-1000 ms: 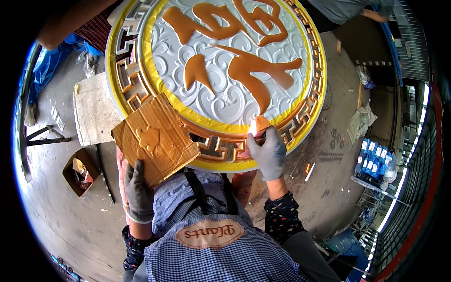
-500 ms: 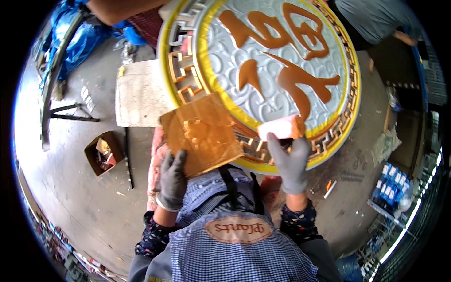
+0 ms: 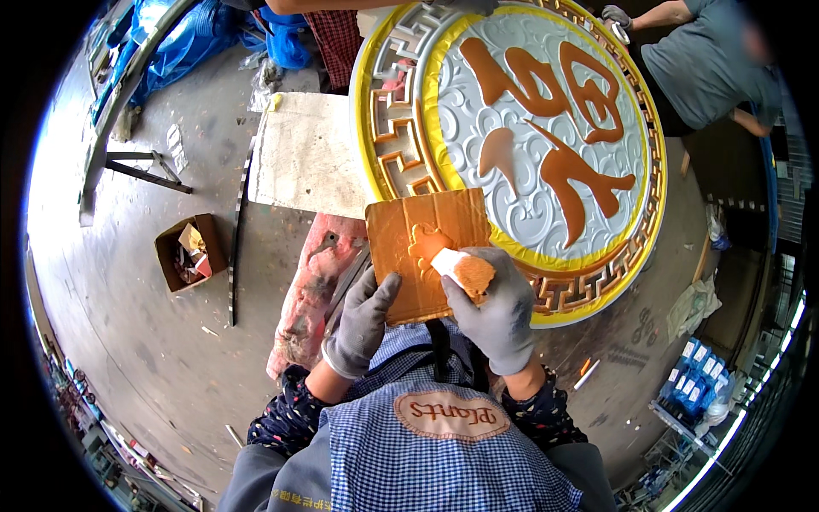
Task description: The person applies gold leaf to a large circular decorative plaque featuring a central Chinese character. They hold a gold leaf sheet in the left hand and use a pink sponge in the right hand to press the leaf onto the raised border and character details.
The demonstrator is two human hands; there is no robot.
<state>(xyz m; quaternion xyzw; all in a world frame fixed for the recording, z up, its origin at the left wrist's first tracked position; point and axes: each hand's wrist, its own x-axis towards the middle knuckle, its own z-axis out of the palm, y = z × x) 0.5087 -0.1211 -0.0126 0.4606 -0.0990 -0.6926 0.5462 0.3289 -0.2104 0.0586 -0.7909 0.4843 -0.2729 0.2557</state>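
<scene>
My gloved left hand grips the lower left edge of a square of cardboard coated in orange-brown, with a wet blob of paint in its middle. In my gloved right hand is a whitish sponge with an orange-stained end. The sponge sits over the cardboard beside the blob; its underside is hidden, so I cannot tell how firmly it touches. Just beyond lies a large round plaque with grey scroll relief, raised orange-brown characters, and a gold fretwork border between yellow bands.
A person in grey works at the plaque's far right, one gloved hand on its rim. Another gloved hand rests at the top edge. A pale board, pinkish padded support and small open box are left.
My right hand has brought the sponge left and down, from above the plaque's near border onto the cardboard. The cardboard has shifted right in view and turned more upright.
</scene>
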